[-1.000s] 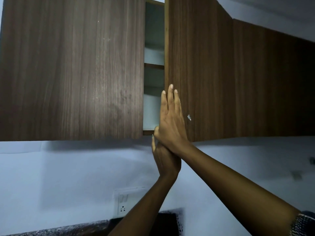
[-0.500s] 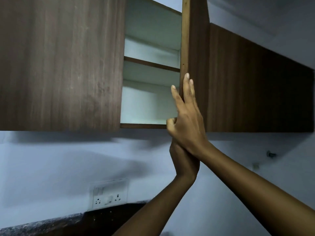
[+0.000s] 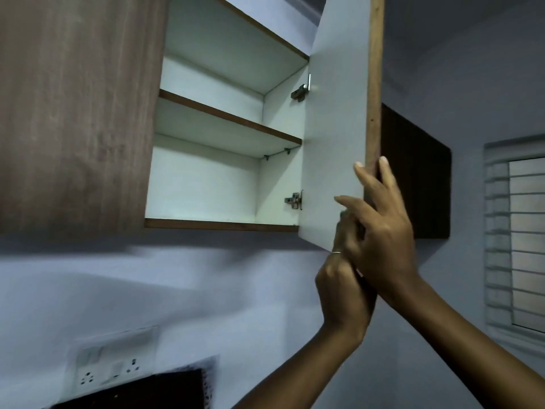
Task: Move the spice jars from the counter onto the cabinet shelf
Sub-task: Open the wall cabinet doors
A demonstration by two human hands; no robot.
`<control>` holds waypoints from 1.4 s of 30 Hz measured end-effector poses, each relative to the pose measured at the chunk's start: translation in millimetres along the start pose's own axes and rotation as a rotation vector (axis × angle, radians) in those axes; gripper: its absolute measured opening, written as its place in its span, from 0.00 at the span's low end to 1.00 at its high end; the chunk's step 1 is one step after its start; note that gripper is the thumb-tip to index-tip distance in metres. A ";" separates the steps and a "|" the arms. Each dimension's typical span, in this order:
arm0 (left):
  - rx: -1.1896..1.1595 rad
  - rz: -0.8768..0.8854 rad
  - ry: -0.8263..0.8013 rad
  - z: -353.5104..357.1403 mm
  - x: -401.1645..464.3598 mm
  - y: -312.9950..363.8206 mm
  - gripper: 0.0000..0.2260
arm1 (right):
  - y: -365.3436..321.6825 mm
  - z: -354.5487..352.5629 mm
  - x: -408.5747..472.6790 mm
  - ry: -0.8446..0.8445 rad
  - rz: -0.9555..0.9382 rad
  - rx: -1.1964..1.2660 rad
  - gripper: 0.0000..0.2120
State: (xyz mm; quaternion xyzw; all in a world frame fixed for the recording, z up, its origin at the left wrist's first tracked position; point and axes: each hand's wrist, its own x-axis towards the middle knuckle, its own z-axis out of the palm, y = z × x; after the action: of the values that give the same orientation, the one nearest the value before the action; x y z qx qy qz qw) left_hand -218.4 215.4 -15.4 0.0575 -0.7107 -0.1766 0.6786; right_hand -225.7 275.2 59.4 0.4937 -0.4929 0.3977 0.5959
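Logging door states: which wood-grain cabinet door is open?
The white-backed door gripped by both hands, swung out right of the shelves; the wood-grain door left stays shut.

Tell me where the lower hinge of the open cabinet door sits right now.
In the head view the lower hinge sits right of centre, where the open door meets the cabinet's right inner wall, above the bottom shelf and left of both hands.
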 end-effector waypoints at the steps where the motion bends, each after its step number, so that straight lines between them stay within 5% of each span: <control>1: 0.017 0.007 0.016 4.2 3.1 5.9 0.17 | 7.9 -3.1 -2.0 -0.014 0.003 -0.004 0.09; 6: 0.029 0.023 -0.133 51.0 3.8 15.6 0.23 | 45.8 -26.8 -6.2 -0.117 -0.097 -0.292 0.10; 14: 0.004 0.256 -0.273 114.2 21.6 12.8 0.32 | 96.9 -37.7 -15.8 -0.534 -0.032 -0.834 0.32; 17: 0.265 0.266 -0.325 136.7 31.6 5.4 0.36 | 126.6 -37.5 -23.6 -0.581 -0.008 -0.875 0.31; 29: 0.468 0.377 -0.511 198.2 64.8 -23.2 0.42 | 215.6 -39.0 -57.7 -0.742 -0.145 -0.919 0.36; 34: 0.505 0.408 -0.408 200.1 60.2 -23.4 0.37 | 223.7 -35.2 -63.5 -0.700 -0.159 -0.948 0.32; 42: 0.416 0.467 -0.540 169.1 65.8 -24.0 0.34 | 199.9 -22.9 -58.7 -0.563 -0.042 -0.680 0.34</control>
State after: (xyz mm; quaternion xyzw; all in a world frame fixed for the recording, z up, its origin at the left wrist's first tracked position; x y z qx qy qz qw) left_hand -393.5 201.1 36.0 -0.0176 -0.8778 0.1209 0.4633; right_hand -424.9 337.6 40.5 0.3686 -0.7288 0.0508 0.5748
